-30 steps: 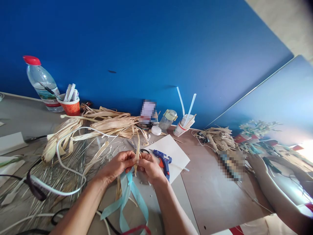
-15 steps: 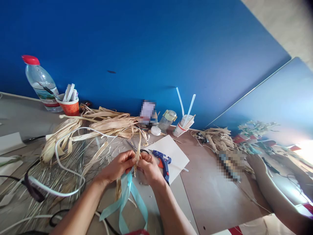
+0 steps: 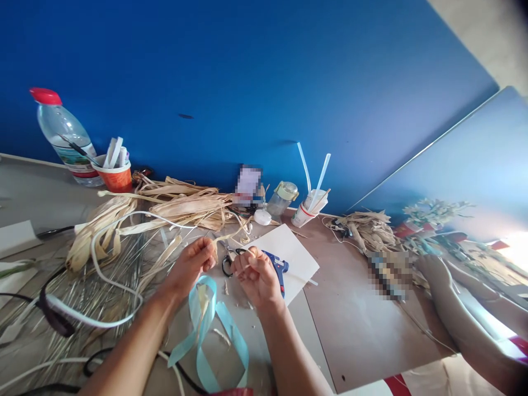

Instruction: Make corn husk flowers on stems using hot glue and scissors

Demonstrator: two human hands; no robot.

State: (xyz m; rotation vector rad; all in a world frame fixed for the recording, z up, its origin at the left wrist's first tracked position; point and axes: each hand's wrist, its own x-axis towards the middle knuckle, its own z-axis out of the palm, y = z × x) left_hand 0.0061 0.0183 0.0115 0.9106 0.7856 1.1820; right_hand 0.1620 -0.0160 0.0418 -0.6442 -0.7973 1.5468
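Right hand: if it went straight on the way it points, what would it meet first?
Probably the black-handled scissors, by the right hand's fingertips; height is unclear, so it might pass above them.

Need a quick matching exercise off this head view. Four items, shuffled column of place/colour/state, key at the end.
Column 1
1. Glue gun
2. Ribbon
3. Plastic bottle
4. Left hand

Column 2
A. Stands beside the orange cup
B. Pinches one end of a thin husk strip
C. Lies on the white sheet, partly hidden by the right hand
D. Pale blue, in loops

Pairs: 1-C, 2-D, 3-A, 4-B
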